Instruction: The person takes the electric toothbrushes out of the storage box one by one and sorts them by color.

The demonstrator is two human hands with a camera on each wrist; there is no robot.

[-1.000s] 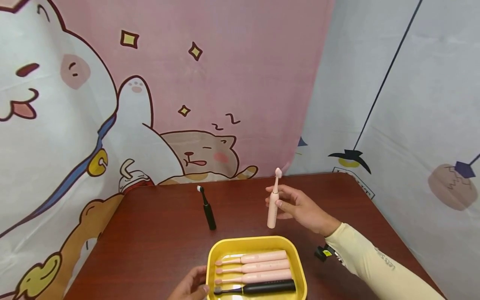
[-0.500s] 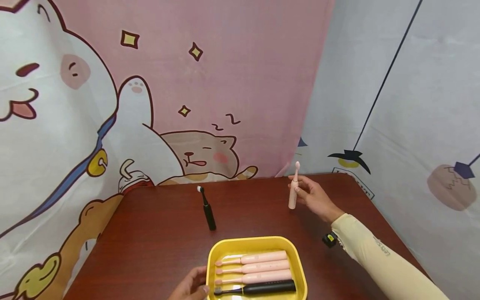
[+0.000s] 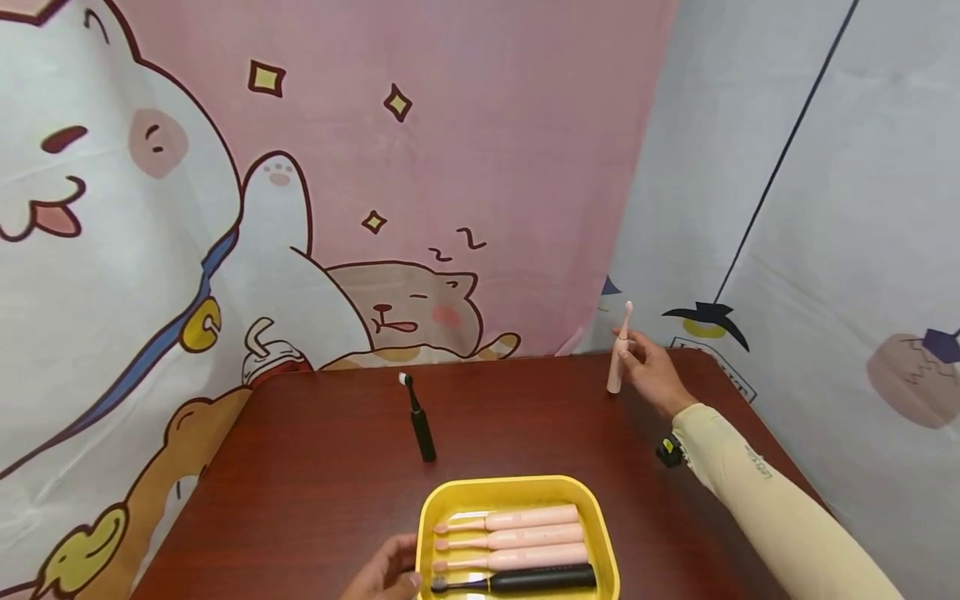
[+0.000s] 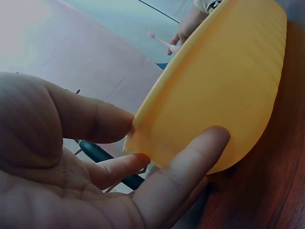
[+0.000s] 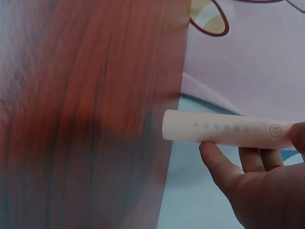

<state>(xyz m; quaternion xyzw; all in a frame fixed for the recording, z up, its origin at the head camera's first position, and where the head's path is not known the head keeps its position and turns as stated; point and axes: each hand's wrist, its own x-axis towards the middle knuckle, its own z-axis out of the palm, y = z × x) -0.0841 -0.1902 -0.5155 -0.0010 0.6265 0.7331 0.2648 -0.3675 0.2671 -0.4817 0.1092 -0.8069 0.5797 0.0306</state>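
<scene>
My right hand (image 3: 654, 373) pinches a pale pink electric toothbrush (image 3: 615, 371), head up, over the far right of the table. In the right wrist view its handle (image 5: 224, 128) shows a round button and a row of small marks. My left hand (image 3: 386, 571) holds the left rim of a yellow tray (image 3: 517, 482); the left wrist view has thumb and fingers at the edge of its wall (image 4: 228, 86). Inside lie 3 pink electric toothbrushes (image 3: 536, 536) side by side, with a black one (image 3: 543, 578) nearest me, all heads to the left.
Another black electric toothbrush (image 3: 423, 433) stands upright on the dark red wooden table (image 3: 322, 483), behind and left of the tray. Cartoon-printed cloth (image 3: 480, 167) hangs behind the table and along its sides. A small black device (image 3: 670, 451) is at my right wrist.
My right hand has carried the pink electric toothbrush away from me and to the right, toward the table's far edge. The left hand and tray keep their place; the head view shifts slightly.
</scene>
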